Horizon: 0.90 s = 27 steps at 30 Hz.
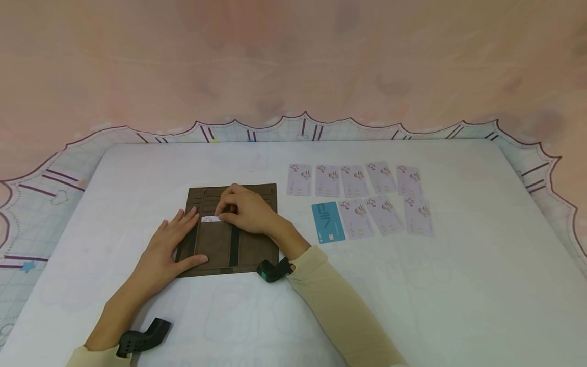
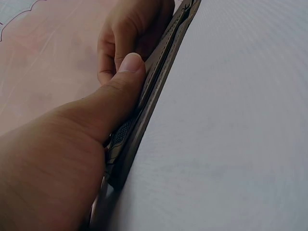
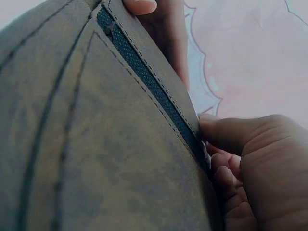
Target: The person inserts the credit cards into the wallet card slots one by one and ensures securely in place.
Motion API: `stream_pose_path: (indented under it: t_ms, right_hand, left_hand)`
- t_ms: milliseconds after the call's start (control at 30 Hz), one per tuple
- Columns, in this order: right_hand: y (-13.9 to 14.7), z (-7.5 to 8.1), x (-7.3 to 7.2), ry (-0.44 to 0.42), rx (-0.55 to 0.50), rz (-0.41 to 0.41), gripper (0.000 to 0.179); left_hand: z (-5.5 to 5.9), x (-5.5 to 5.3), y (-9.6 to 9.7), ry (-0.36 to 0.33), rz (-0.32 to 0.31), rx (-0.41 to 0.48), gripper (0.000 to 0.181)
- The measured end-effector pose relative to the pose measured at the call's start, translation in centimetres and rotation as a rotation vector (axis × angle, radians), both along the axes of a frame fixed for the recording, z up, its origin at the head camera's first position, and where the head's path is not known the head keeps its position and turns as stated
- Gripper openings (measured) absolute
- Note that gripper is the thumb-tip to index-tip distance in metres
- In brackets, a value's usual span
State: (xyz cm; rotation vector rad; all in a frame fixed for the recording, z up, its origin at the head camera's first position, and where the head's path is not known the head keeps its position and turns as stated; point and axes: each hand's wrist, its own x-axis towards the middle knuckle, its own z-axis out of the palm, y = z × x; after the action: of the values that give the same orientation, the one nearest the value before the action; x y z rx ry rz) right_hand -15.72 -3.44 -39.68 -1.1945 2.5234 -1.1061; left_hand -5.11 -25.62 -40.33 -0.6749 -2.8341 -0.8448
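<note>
Left of centre in the frame, the left hand spreads over the wallet; the right hand seems to pinch a white card, probably being slotted. Seating it wants a straight push.

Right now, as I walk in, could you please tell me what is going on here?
A person's right hand pinches a pale printed card that sits mostly inside a flat brown leather-look wallet. The left hand rests on the wallet's left side. To the right, eight pale lilac cards and one blue VIP card lie on the white tabletop.
</note>
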Motion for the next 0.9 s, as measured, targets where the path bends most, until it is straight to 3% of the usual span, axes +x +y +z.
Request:
stream_pose_path:
  t_ms: [400,900]
  right_hand:
    - [0.20,-0.11,0.10,0.035,-0.039,0.056,0.011]
    - [0.22,-0.03,0.11,0.043,-0.033,0.054,0.016]
  left_hand:
    - [0.01,0.10,0.05,-0.008,0.011,-0.013,0.087]
    - [0.03,0.05,0.07,-0.012,0.010,-0.015,0.086]
